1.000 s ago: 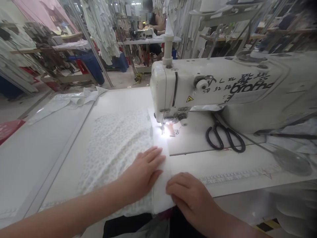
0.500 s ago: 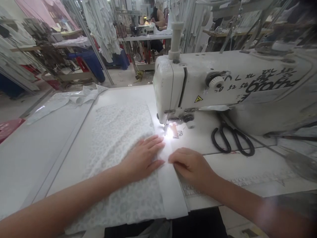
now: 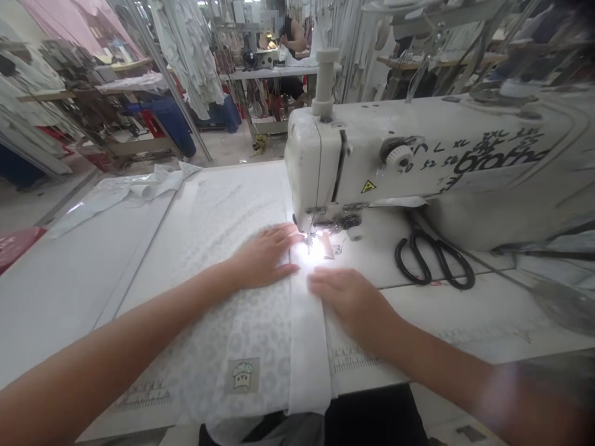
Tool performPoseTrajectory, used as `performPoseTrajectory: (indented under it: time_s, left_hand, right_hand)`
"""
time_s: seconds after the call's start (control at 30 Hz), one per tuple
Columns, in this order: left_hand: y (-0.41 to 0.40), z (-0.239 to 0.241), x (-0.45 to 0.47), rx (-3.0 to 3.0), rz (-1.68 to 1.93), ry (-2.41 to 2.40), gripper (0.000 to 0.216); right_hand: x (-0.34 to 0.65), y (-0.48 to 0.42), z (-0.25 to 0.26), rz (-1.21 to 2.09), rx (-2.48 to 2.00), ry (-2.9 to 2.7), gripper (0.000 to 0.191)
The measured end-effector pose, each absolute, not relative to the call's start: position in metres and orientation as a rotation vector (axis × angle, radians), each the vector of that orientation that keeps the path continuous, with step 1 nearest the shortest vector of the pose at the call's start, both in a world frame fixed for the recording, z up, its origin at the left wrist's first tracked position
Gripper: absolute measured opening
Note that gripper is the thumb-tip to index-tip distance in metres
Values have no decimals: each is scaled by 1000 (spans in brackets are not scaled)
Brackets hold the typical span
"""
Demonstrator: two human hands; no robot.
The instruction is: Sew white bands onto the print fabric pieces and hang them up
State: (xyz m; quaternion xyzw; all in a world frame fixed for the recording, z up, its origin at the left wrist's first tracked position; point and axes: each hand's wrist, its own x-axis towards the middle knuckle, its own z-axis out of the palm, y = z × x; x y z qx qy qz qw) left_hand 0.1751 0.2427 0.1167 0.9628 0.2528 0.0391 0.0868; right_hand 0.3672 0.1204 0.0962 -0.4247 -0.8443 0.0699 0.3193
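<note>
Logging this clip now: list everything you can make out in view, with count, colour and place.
Sewing machine: one, off-white, right of centre
Warning label: one, yellow, on the machine's front
Patterned fabric: one, white and grey, under the left hand
Plain strip: one, white, along the fabric's right side
Patch: one, greyish with a cartoon, on the fabric
Scissors: one pair, black handles, right of the needle
Worktable: one, white, beneath these
Loose cloth: count unclear, pale, far left
Hanging garments: many, mostly pale, background
Co-worker: one, dark top, background
Left hand: one, bare, flat on the fabric
Right hand: one, bare, at the strip
</note>
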Motion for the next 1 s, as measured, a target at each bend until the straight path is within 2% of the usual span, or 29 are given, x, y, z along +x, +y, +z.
performPoseTrajectory:
  time_s: [0.13,0.23,0.33,0.5,0.73,1.0]
  left_hand:
    - [177,119,163,2815,-7,676,62]
    - [110,115,147,2826,-135,535,80]
    - [63,106,136,2969,-184,547,68]
    - [39,91,135,3121,-102,586,65]
    - [30,84,150,3087,447,589,34]
    - [39,98,161,2971,488,385,20]
  right_hand:
    - [363,37,93,273,-787,-2278,26]
    - [357,-8,69,601,-1084,-1959,20]
    - [346,-18,40,1009,-1413,-1400,13]
    - [326,-14,32,1446,-1209,-952,27]
    - [329,-36,54,1449,-1206,-870,26]
    - [333,-45,57,1382,-1210,-980,17]
